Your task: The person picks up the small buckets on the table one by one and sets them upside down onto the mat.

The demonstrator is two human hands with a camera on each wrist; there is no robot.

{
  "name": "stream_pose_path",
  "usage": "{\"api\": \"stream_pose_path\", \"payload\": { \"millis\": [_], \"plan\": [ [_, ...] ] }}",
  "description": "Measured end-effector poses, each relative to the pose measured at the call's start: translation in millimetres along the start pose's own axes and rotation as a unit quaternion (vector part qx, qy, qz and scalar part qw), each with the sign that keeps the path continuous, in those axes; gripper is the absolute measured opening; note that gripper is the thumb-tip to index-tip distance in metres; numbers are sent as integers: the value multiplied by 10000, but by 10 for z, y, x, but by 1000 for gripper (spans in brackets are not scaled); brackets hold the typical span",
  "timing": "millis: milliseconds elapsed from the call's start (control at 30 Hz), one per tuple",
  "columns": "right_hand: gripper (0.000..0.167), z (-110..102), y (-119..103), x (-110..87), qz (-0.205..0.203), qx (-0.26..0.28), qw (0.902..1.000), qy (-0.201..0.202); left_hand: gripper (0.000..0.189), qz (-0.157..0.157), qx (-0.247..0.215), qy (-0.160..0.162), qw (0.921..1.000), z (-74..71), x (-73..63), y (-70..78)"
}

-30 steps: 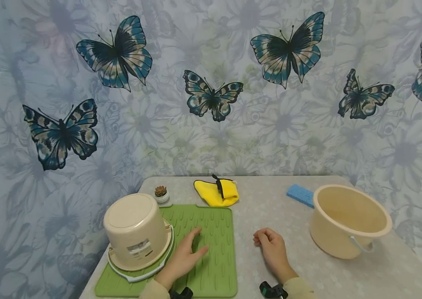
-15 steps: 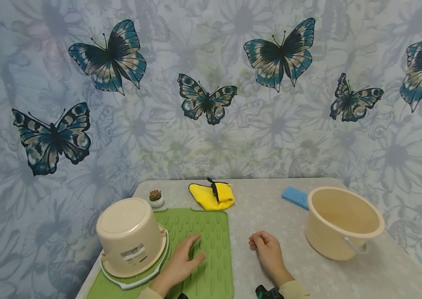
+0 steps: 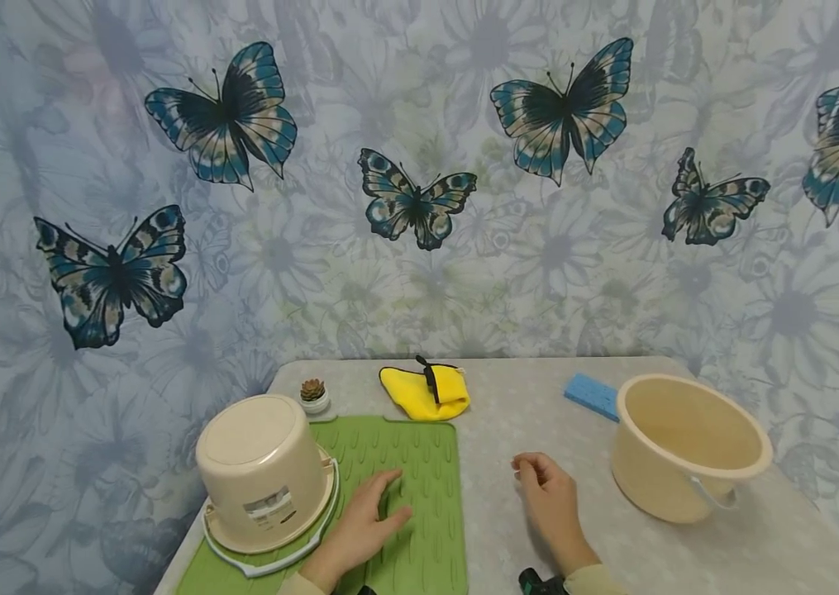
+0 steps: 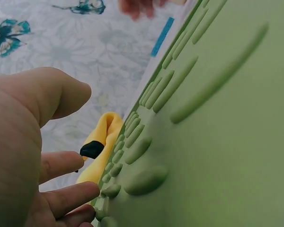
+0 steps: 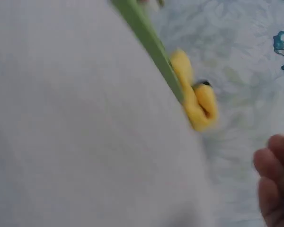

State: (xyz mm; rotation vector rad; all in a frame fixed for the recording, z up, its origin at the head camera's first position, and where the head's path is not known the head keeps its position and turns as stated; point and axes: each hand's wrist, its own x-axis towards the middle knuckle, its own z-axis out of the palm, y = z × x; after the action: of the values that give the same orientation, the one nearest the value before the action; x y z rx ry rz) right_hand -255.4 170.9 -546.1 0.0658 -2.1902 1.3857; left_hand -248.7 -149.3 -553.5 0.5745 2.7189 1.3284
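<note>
My left hand (image 3: 361, 527) is over the green ridged mat (image 3: 426, 487), its fingers and thumb spread and holding nothing. Just left of it, a cream bucket (image 3: 263, 475) stands upside down on the mat, its pale handle lying around the rim. My right hand (image 3: 549, 506) is over the grey tabletop, right of the mat, with loosely bent fingers and nothing visible in them. In the right wrist view, only blurred fingers of that hand (image 5: 277, 177) show at the edge.
Behind the mat lie a folded yellow cloth (image 3: 426, 392) with black trim and a small potted succulent (image 3: 312, 395). A blue sponge (image 3: 590, 397) is at the back right, beside an upright cream basin-like bucket (image 3: 650, 475) with a handle. A butterfly-patterned wall (image 3: 419, 289) closes off the back.
The head view has tilted and shifted slightly. My right hand has moved a little to the right, away from the mat. My left hand stays nearly where it was.
</note>
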Motion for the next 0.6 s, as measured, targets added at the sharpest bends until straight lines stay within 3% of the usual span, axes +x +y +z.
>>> {"api": "stream_pose_path", "payload": {
  "millis": [33,100,167,200,300,367,433,533,600],
  "plan": [
    [16,-98,-69,46,-598,-375,9970,311,68,21,3,-16,10000,7,4,-4],
    [16,-331,-240,169,-1666,-1092,9747,1013,68,59,3,-49,10000,7,10,-4],
    [21,-634,-408,302,-2239,-1704,9474,1525,68,62,-23,-84,9999,43,3,-3],
    [25,-787,-484,373,-2254,-1972,9394,1670,68,55,-50,-102,9999,50,2,0],
    [38,-1211,-640,536,-1302,-2737,9434,1347,68,-18,-111,-142,9998,40,11,21],
    [45,-1435,-652,590,-377,-3314,9406,638,68,-75,-148,-164,9997,22,20,34],
    [51,-1591,-609,591,463,-3702,9274,-265,68,-121,-143,-200,9996,3,16,47],
    [54,-1712,-501,573,1067,-3839,9107,-1090,66,-159,-130,-202,9996,-3,6,57],
    [52,-1743,-448,563,1158,-3837,9078,-1237,65,-140,-123,-151,9997,16,7,62]
  ]
}}
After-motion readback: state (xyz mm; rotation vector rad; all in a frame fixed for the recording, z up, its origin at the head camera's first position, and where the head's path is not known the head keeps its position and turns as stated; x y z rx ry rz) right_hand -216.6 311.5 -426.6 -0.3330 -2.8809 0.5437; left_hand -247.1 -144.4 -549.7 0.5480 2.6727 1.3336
